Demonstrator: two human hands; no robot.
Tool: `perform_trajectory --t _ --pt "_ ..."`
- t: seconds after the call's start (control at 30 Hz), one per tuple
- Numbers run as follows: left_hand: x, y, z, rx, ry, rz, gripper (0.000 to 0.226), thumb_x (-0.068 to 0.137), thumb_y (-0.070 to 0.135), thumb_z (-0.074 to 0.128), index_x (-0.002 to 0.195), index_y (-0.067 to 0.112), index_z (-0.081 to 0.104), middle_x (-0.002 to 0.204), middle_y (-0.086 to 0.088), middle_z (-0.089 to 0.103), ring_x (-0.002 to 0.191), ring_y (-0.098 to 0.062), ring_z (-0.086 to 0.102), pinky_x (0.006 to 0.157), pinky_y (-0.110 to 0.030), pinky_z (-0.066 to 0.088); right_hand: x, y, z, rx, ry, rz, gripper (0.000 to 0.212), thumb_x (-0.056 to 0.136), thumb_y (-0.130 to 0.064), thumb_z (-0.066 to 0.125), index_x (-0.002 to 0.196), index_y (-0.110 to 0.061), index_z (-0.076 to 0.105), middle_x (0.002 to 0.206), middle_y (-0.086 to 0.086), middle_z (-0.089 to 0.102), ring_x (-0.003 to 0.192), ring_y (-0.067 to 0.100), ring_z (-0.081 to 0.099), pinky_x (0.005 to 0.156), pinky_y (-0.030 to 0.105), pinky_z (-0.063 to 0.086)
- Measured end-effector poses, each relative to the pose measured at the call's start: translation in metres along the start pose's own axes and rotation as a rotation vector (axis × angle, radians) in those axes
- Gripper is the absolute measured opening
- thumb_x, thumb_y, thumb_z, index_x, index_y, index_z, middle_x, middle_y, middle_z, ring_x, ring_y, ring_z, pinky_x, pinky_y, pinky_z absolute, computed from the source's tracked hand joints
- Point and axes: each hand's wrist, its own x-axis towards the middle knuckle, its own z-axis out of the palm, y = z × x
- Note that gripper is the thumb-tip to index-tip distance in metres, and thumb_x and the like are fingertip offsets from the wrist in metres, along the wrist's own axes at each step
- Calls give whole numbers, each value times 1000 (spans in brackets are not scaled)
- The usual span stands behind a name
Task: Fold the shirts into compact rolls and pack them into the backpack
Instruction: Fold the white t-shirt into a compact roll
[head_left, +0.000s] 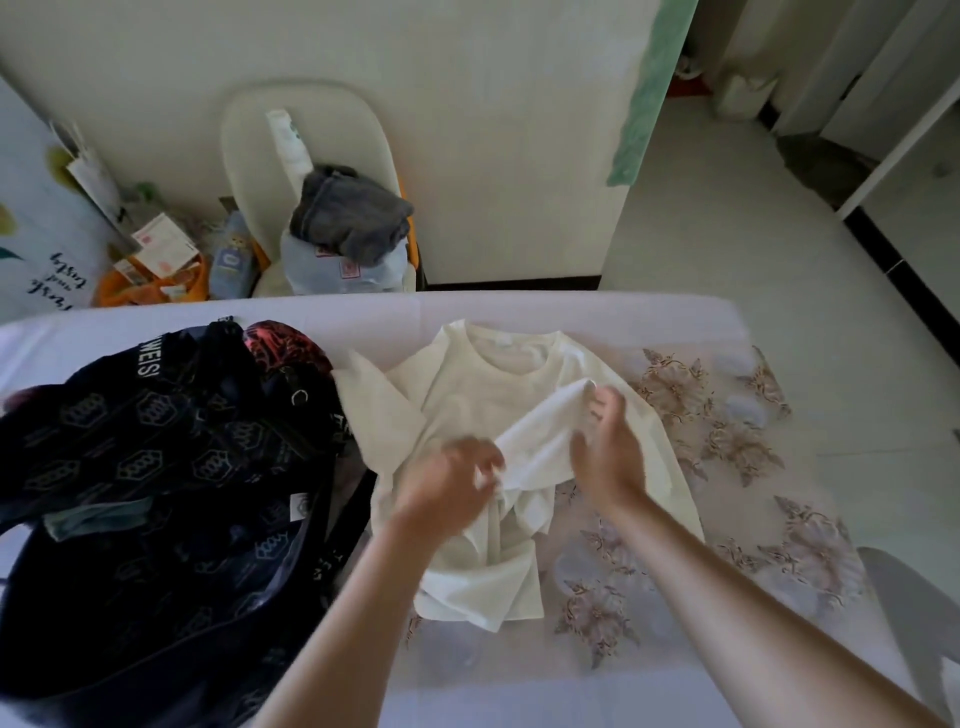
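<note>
Backpack is dark and patterned, cut off by the left and bottom edges, and its opening is hard to make out. A red patterned thing sits at its far end; unclear what it is. Left hand is motion-blurred, fingers curled and seemingly clamped on a fold at the middle of the white shirt. Right hand is raised slightly, thumb and fingers pinching a lifted flap of the same shirt. Both forearms reach in from the bottom edge. The shirt lies collar-away on the table, just beside the backpack, its lower part bunched under the hands. A grey cloth sits on a chair beyond.
</note>
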Motion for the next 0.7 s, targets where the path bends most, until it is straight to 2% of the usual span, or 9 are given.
perform_trajectory --t 0.07,0.13,0.23,0.3,0.37,0.43,0.5,0.6,0.7 --pt "-21 1 37 54 -453 -118 55 69 54 76 117 36 58 128 10 50 122 -16 44 102 -38 39 -27 13 19 -39 -102 -268 41 80 4 64 117 -12 55 112 4 62 100 30 64 84 34 51" --pt "-40 -3 67 319 -581 -74 76 66 57 75 134 37 47 137 5 35 128 -22 28 106 -43 31 -46 29 31 -211 -259 -529 39 70 9 64 100 -15 63 108 3 58 98 29 62 84 41 53" --pt "-49 -12 78 380 -427 -72 43 84 28 67 126 30 59 132 4 40 125 -23 34 101 -38 37 -61 45 40 -485 -506 -644 59 76 -5 66 130 -26 56 136 7 43 125 26 42 106 42 43" --pt "-50 -19 72 268 -328 -136 28 90 19 59 118 25 62 123 2 51 120 -23 45 94 -37 45 -61 48 45 -597 -487 -640 64 75 -14 73 134 -31 55 136 3 40 125 22 40 106 36 41" --pt "-52 -17 53 84 -200 -221 21 94 16 50 112 25 57 105 0 60 102 -25 58 80 -38 51 -54 46 47 -625 -458 -607 49 79 -18 72 126 -31 62 126 -3 48 116 20 48 98 33 43" --pt "-55 -14 27 -28 5 -319 21 95 13 47 108 28 54 93 6 58 89 -24 61 69 -35 50 -44 45 43 -476 -448 -584 31 88 -16 62 116 -29 68 116 -6 56 111 18 54 94 32 43" --pt "-59 -12 0 -157 247 -437 25 92 8 46 98 31 56 88 10 59 82 -20 60 65 -34 47 -35 41 33 -181 -382 -529 22 89 -13 59 104 -24 72 110 -8 65 105 12 59 91 26 45" --pt "-67 -8 -25 -420 571 -608 32 87 1 44 86 28 59 78 7 63 73 -16 58 57 -31 43 -26 28 5 155 -201 -330 21 86 0 55 88 -14 71 83 -12 68 74 1 60 65 9 42" --pt "-72 0 -26 -475 646 -677 40 82 -4 41 88 28 64 80 8 61 75 -15 56 58 -29 44 -18 25 -28 200 -69 -345 20 81 -4 47 73 -17 60 62 -13 54 55 3 49 50 12 31"
